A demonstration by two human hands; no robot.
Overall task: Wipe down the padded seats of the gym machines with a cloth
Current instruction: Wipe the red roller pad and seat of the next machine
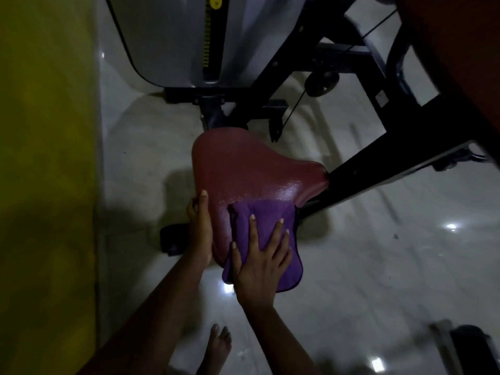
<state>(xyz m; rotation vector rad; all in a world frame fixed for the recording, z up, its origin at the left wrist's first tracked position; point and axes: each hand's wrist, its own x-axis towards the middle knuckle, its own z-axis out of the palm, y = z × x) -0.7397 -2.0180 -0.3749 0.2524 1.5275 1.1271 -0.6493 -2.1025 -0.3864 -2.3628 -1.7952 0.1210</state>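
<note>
My right hand [259, 266], fingers flat, presses the purple microfibre cloth [270, 212] at the near edge of the maroon padded seat [243, 169]. My left hand [200, 228] grips its side. The overhanging cloth could slip off.

Purple cloth [270, 234] folded, draped over maroon seat [243, 171] near edge.

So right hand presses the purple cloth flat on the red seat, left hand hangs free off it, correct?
Not quite. The left hand doesn't hang free: it grips the edge of the seat. The right hand does press the cloth flat on the seat, per the head view.
</note>
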